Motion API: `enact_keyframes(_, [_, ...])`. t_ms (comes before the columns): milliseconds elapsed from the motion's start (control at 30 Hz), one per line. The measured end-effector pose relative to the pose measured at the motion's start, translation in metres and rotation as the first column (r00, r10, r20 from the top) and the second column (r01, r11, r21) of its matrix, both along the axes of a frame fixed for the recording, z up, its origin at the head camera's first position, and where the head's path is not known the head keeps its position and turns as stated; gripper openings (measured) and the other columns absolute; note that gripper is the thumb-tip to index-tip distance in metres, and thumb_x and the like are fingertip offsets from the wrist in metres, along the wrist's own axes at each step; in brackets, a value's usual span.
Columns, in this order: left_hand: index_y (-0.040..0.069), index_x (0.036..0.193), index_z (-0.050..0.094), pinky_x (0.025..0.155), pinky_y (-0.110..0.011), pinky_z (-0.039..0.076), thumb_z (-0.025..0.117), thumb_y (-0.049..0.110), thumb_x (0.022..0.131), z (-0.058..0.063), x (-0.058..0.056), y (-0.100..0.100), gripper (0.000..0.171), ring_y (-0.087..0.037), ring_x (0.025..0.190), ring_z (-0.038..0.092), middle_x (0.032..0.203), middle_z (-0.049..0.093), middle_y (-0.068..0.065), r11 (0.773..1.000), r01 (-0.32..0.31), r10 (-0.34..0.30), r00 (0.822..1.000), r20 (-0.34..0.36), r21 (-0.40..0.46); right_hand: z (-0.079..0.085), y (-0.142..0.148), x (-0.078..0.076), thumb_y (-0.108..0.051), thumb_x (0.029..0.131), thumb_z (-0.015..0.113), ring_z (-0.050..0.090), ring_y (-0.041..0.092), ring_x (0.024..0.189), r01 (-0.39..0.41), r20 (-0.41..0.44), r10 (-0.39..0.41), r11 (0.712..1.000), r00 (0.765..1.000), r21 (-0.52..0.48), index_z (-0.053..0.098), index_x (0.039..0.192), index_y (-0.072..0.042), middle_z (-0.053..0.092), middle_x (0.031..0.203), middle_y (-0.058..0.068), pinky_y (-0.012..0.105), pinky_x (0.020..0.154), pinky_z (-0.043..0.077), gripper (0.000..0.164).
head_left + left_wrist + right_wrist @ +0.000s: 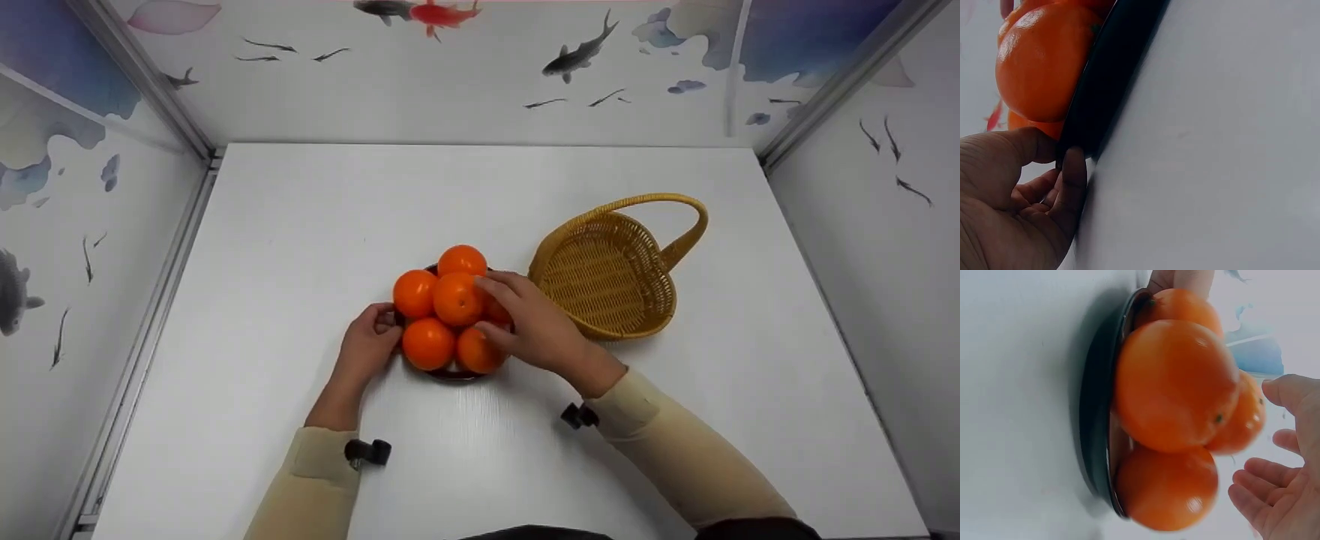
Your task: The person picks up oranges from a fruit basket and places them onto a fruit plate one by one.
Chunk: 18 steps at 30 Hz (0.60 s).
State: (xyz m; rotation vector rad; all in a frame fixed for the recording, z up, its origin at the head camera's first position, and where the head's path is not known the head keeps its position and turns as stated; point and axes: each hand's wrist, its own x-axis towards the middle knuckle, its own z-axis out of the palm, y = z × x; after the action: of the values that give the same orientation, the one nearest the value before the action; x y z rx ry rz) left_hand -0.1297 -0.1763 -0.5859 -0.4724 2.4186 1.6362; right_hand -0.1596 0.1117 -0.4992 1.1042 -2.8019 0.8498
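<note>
A shallow dark bowl (455, 376) holds several oranges, with one orange (457, 300) stacked on top. My left hand (367, 343) grips the bowl's left rim. In the left wrist view its thumb lies over the edge and the fingers bend below, close to an orange (1044, 62). My right hand (538, 328) is spread over the right side of the pile, partly covering the oranges there. The right wrist view shows this hand (1297, 495) with loosely bent fingers beside the top orange (1241, 419), nothing between them.
To the right of the bowl stands a woven basket (600, 281) with a tall arched handle (694, 214). White panels with painted fish (577, 56) enclose the white table (300, 217) at the back and both sides.
</note>
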Motion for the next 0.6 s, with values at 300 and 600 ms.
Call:
enact_keyframes(300, [0.011, 0.143, 0.057, 0.089, -0.033, 0.053, 0.054, 0.017, 0.097, 0.009, 0.0, -0.006, 0.046, -0.025, 0.105, 0.06, 0.126, 0.064, -0.012, 0.998, 0.019, -0.016, 0.999, 0.051, -0.064, 0.023, 0.039, 0.008, -0.034, 0.099, 0.071, 0.059, 0.026, 0.13, 0.025, -0.053, -0.029, 0.997, 0.998, -0.079, 0.054, 0.15, -0.015, 0.056, 0.146, 0.009, 0.046, 0.108, 0.054, 0.057])
enact_keyframes(600, [0.013, 0.147, 0.052, 0.09, -0.036, 0.056, 0.052, 0.019, 0.101, 0.025, -0.005, -0.017, 0.047, -0.025, 0.109, 0.059, 0.129, 0.058, -0.009, 0.988, -0.005, 0.011, 0.999, 0.036, -0.157, 0.044, 0.092, 0.011, -0.018, 0.093, 0.078, 0.06, 0.027, 0.127, 0.116, -0.153, -0.148, 0.972, 0.977, -0.204, 0.058, 0.145, -0.008, 0.062, 0.139, 0.012, 0.038, 0.107, 0.051, 0.056])
